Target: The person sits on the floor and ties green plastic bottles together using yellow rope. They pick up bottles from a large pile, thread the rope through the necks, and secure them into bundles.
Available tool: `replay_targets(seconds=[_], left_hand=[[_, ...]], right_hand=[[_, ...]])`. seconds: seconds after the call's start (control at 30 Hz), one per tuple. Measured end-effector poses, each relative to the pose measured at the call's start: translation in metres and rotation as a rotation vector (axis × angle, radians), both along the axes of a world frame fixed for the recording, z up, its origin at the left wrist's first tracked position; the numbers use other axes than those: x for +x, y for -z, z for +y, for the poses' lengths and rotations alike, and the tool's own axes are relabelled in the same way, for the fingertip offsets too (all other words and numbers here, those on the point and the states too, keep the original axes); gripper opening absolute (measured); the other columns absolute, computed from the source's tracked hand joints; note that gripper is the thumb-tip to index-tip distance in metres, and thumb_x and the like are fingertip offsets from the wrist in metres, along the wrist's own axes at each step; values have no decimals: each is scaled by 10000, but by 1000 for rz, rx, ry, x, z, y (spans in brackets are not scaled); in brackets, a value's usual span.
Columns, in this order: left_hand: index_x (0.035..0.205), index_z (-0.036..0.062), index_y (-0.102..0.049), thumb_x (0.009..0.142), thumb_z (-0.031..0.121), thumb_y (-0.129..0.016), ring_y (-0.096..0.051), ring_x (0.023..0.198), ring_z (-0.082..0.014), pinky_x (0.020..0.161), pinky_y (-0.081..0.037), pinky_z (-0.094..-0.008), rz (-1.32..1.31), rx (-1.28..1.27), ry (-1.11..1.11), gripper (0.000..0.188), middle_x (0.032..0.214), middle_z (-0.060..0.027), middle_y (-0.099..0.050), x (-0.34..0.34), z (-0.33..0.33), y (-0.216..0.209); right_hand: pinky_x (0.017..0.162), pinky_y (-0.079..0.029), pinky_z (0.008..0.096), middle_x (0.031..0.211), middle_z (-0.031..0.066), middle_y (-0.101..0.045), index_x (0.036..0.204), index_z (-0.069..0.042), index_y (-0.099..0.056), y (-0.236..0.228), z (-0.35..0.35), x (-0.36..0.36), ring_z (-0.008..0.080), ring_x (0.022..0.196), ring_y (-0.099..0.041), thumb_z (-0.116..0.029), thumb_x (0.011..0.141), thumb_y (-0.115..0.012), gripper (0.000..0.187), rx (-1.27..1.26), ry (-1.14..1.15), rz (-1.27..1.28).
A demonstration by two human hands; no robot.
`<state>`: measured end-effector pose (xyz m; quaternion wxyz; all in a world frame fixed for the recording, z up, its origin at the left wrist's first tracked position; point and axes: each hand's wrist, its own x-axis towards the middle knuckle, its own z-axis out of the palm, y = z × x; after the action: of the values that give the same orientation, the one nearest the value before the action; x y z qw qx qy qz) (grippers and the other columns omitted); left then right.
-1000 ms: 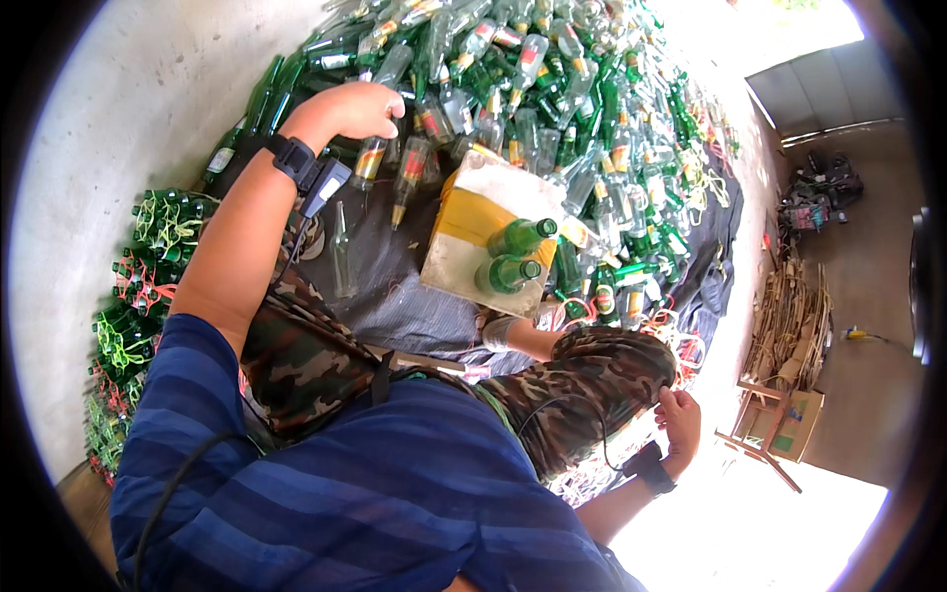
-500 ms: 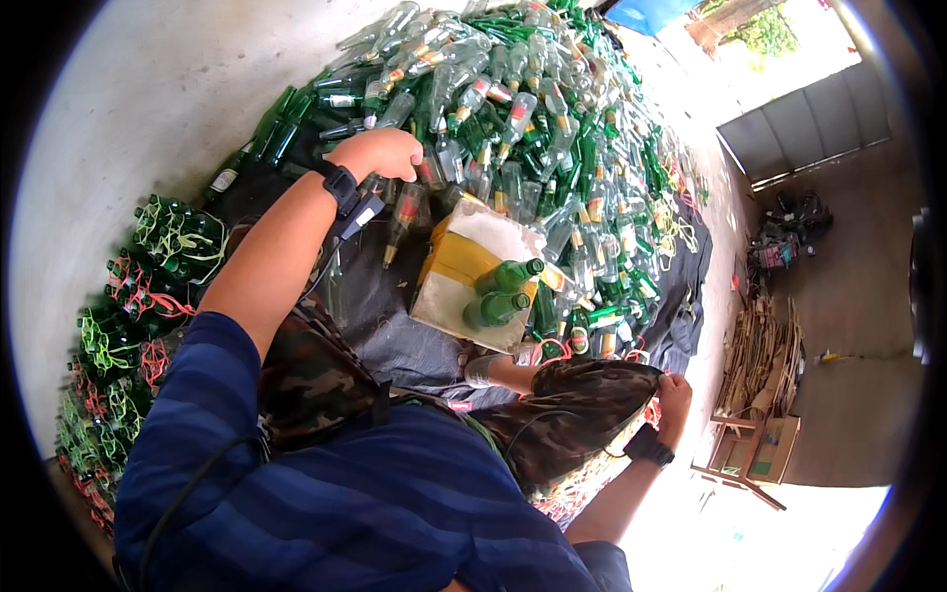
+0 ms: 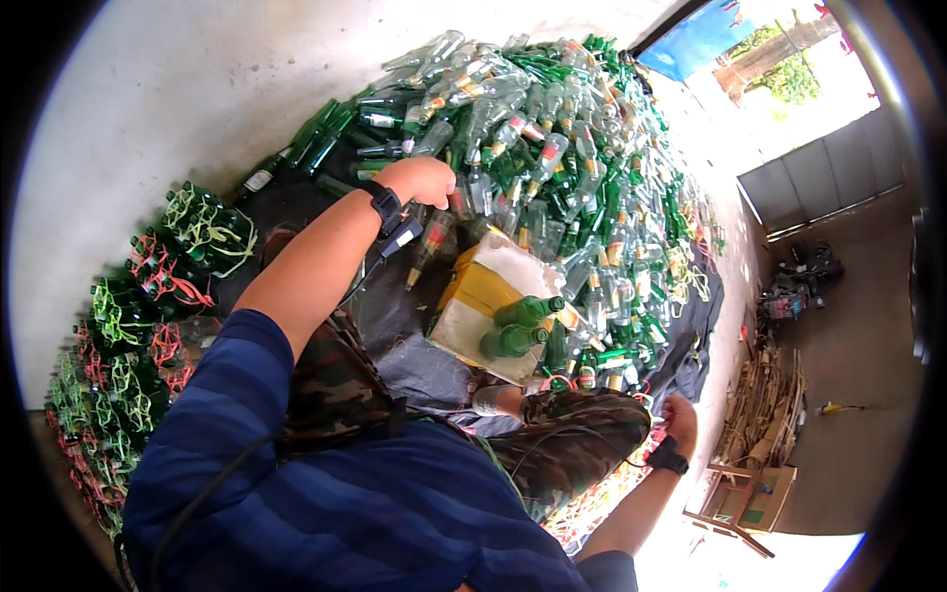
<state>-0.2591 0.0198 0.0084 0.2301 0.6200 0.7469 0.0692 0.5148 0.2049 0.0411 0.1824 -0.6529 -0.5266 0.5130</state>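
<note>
So, left hand [image 3: 419,183] first: fingers bent well in and pointing down, nowhere near spread flat. It's over the near edge of the bottle pile [image 3: 547,156], beyond and to the left of the white-and-yellow box [image 3: 480,288]. The back of the hand hides the fingertips, so I can't tell if they've got a bottle gripped or are just touching glass. Right hand [image 3: 681,422] is off to the right of the box and nearer the body, fingers loosely bent by the knee of the camo trousers [image 3: 592,419]. Can't make out whether there's anything in it.

Closest loose piece is a labelled clear bottle [image 3: 432,242], lying on the dark sheet [image 3: 406,345] just left of the box, neck toward the person.

What I'd worry about: the pile is all loose, so pulling one from the low edge could let the ones above slide down and chip or crack. Also, two green bottles [image 3: 515,341] look like they're standing on the box, toward its right side. A knock from a sleeve or knee could tip them. The tied bundles [image 3: 202,225] well left of the box look safer imo.
</note>
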Motion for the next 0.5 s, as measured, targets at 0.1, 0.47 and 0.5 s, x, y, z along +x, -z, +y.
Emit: replay_targets(seconds=[0.1, 0.47, 0.5], left_hand=[[1060, 58, -786, 814, 255, -791, -727, 949, -391, 809, -567, -508, 34, 24, 40, 315, 1003, -179, -764, -1, -2, 4], [1031, 73, -806, 801, 249, -792, -730, 986, -391, 829, -588, -513, 86, -157, 152, 290, 1043, -169, -773, 51, -4, 43], [1046, 80, -805, 792, 247, -796, -730, 988, -389, 823, -587, -512, 99, -177, 143, 305, 1048, -168, -773, 50, -5, 49]], right_hand=[[503, -399, 206, 757, -46, -566, 1027, -118, -654, -53, -7, -43, 56, 615, -501, -247, 1028, -684, 131, 95, 94, 387], [498, -319, 233, 704, -34, -434, 1128, -14, -636, -114, 34, -171, 63, 578, -359, -171, 1080, -620, 165, 267, 159, 1329], [499, -316, 232, 702, -34, -427, 1127, -15, -636, -112, 37, -185, 63, 577, -353, -167, 1080, -619, 161, 274, 180, 1344]])
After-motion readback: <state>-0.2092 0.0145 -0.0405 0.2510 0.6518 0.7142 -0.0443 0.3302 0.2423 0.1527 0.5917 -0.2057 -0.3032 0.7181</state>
